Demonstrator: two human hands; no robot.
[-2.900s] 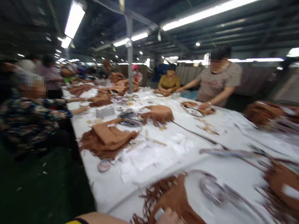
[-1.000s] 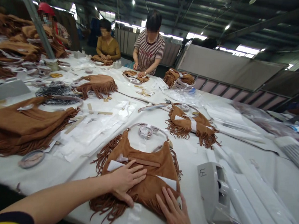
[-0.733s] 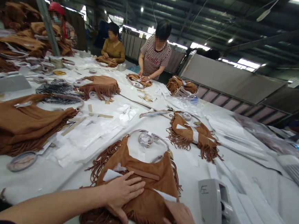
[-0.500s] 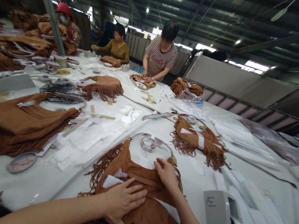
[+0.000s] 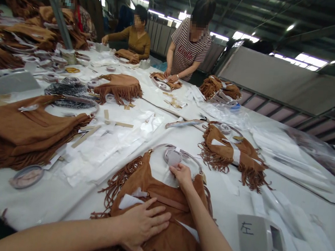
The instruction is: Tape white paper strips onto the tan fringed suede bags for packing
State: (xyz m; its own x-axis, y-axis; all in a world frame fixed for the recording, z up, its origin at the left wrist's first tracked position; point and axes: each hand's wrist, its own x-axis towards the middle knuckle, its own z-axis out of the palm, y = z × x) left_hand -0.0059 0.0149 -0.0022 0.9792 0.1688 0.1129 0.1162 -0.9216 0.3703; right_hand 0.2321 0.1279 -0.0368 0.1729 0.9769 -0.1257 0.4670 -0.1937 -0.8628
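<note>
A brown fringed bag (image 5: 165, 191) lies flat on the white table in front of me, with white paper strips on it. My left hand (image 5: 145, 226) rests on the bag's body, palm down and fingers spread. At the bag's top opening my right hand (image 5: 182, 174) pinches a small translucent piece (image 5: 173, 159) between thumb and fingers. That piece overlaps a wrapped coil of strap inside the curve of the handle (image 5: 192, 158).
More brown bags lie at the left (image 5: 30, 130), centre back (image 5: 118, 87) and right (image 5: 232, 150). A grey dispenser (image 5: 254, 240) stands at lower right. Plastic sheets (image 5: 101, 151) and a roll of tape (image 5: 27, 177) lie left. Three people work across the table.
My right hand has moved forward to the coil and closed on the translucent piece. My left hand stays spread on the bag. The camera view has shifted slightly.
</note>
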